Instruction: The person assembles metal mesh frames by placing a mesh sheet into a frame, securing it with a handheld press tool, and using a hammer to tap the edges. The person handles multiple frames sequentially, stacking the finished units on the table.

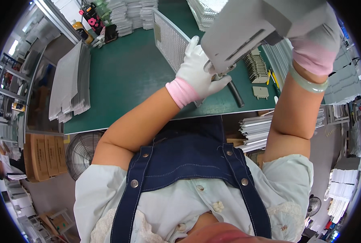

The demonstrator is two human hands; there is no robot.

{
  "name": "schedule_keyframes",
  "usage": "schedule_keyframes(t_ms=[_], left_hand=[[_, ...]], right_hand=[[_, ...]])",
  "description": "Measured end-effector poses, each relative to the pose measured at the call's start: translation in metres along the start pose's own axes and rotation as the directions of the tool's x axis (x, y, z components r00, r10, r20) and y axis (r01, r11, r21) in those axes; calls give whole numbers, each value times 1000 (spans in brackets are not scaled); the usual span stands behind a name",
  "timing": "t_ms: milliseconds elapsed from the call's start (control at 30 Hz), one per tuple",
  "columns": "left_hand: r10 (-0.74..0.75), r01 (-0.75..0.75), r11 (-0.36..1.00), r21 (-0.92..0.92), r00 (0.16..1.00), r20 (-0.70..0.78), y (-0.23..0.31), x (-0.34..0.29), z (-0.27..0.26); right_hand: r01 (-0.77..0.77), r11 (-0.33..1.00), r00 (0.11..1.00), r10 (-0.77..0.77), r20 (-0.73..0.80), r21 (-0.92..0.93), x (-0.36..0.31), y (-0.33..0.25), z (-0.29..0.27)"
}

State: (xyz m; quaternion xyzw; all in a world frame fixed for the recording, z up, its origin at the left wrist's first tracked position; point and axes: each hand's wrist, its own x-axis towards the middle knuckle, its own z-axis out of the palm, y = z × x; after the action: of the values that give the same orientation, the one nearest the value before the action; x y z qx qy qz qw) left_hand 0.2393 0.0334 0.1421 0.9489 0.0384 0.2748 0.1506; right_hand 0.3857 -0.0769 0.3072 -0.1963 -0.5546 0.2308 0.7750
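Note:
My left hand, in a white glove with a pink cuff, is closed on a grey-framed mesh panel that stands on edge on the green table. Its thumb is bent near the nose of a big grey tool resembling a nail gun or stapler. The gloved right hand is raised at the upper right, wrapped round the tool; the tool's body hides part of the fingers. Where the nose meets the panel's frame is covered by the tool and my left hand. A dark ridged rod lies just right of my left thumb.
A row of beige plates, a loose plate and a yellow-handled tool lie on the right. Thin mesh panels are stacked at the table's left edge. Bottles stand far left; a fan is below.

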Motion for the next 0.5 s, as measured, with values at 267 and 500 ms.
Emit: schedule_keyframes(t_ms=[267, 500], left_hand=[[148, -118, 978, 171, 973, -175, -5, 0, 1], [164, -121, 972, 201, 963, -213, -12, -1, 9]], right_hand=[[-404, 882, 910, 415, 6, 240, 22, 65, -68], [-378, 903, 919, 393, -35, 206, 26, 71, -41]])
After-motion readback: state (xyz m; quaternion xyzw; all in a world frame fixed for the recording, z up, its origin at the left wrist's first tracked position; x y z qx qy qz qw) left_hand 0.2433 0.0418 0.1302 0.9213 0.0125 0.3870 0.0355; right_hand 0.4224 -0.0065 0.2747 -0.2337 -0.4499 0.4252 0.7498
